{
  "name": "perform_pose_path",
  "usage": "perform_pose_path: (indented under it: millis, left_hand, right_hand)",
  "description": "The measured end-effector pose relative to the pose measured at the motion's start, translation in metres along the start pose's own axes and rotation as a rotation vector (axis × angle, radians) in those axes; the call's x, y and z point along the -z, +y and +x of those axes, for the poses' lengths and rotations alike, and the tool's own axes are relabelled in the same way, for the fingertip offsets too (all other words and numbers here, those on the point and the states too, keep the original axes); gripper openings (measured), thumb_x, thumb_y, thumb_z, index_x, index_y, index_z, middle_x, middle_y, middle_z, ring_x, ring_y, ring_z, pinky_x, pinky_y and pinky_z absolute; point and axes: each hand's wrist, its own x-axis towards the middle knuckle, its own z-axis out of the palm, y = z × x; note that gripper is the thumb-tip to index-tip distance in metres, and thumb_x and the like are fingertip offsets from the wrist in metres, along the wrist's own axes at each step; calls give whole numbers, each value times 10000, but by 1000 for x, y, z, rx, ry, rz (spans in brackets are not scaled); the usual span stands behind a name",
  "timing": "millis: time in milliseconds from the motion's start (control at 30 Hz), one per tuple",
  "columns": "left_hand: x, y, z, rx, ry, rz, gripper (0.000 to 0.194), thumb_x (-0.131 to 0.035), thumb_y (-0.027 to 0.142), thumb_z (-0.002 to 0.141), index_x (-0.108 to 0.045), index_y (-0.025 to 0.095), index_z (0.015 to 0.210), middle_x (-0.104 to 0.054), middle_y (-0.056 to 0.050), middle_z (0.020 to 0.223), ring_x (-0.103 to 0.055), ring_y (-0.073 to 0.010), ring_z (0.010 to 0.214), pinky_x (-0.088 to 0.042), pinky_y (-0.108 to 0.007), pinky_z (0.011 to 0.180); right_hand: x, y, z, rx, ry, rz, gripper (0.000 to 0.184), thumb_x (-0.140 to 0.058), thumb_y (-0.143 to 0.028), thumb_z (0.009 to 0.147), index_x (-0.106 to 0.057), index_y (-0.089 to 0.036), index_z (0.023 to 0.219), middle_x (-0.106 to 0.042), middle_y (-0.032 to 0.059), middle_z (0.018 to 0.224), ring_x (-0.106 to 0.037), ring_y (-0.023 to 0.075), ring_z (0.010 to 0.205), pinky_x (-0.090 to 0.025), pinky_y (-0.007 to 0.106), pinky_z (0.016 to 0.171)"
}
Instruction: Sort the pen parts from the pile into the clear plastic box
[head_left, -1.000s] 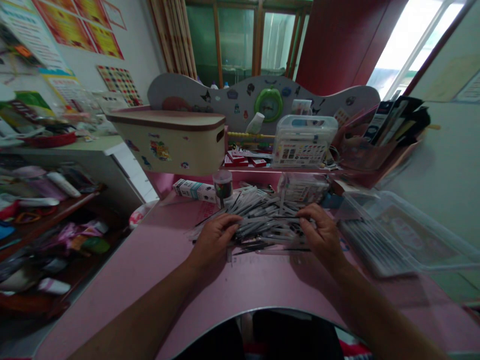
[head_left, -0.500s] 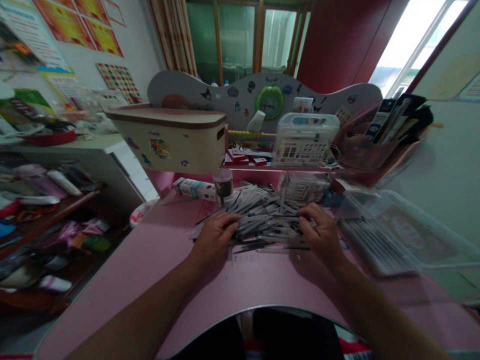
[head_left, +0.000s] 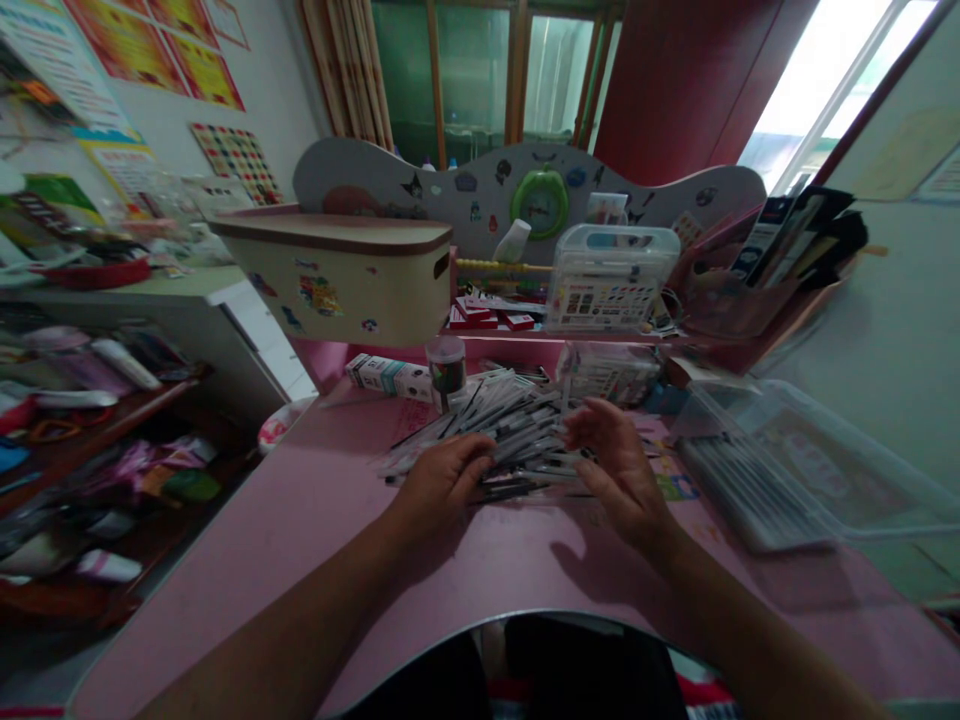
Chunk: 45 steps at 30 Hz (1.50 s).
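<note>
Head view, one entry: left hand (head_left: 444, 482) curled on the heap of slim grey pens (head_left: 517, 425) at lower centre of the frame, on the pink desk (head_left: 225, 600), its grip beyond my telling; right hand (head_left: 619, 470) open and spread at the heap's edge; I judged a light, low touch best for such loose pens.

"What did you have in view?"

"I had my left hand (head_left: 444, 482) pressed on a pile of pens (head_left: 510, 430), my right hand (head_left: 621, 470) open beside it, and a clear plastic tub (head_left: 795, 465) on the pink desk (head_left: 300, 530)."
</note>
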Motion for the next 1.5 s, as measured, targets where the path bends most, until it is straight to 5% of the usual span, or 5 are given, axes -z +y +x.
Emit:
perform_pose_path:
  millis: [300, 433, 567, 933, 1500]
  left_hand:
    - [6, -10, 7, 82, 176, -362, 140, -571, 307, 926, -640, 191, 964, -644, -37, 923, -599, -179, 871, -457, -307, 802]
    - [3, -10, 8, 92, 216, -402, 158, -603, 246, 887, -605, 196, 1036, -646, -31, 943, -614, -172, 892, -466, -308, 808]
    - [0, -8, 5, 77, 206, -435, 620, -622, 185, 860, -382, 281, 1424, -645, -5, 941, -629, -162, 851, -494, -317, 783]
    - [-2, -13, 3, 59, 152, -436, 912, -630, 166, 867, -79, 334, 1574, -611, 22, 915, -611, -136, 805, -508, -291, 760]
    - [-1, -4, 2, 51, 172, -373, 712, -617, 183, 877, -238, 268, 1474, -642, 19, 877, -659, -150, 790, -505, -329, 796]
  right_hand:
    - [7, 11, 2, -26, 186, -246, 389, -559, -193, 927, -513, -265, 1307, -587, 58, 1098, -567, 190, 940, -471, 353, 858]
    - [3, 11, 4, 42, 24, -422, 182, -544, -129, 901, -627, -213, 1040, -606, 44, 935, -565, 188, 866, -448, 332, 787]
    - [-11, 6, 1, 16, -233, -465, 196, -522, -64, 869, -663, -194, 909, -601, 53, 907, -544, 195, 882, -433, 336, 795]
    - [-39, -3, -6, -70, -453, -798, 175, -597, -173, 916, -715, -205, 1041, -562, 75, 993, -447, 229, 972, -364, 377, 876]
    - [-42, 7, -3, -101, -374, -714, 216, -498, -55, 890, -671, -172, 946, -552, 83, 1012, -443, 225, 971, -354, 371, 872]
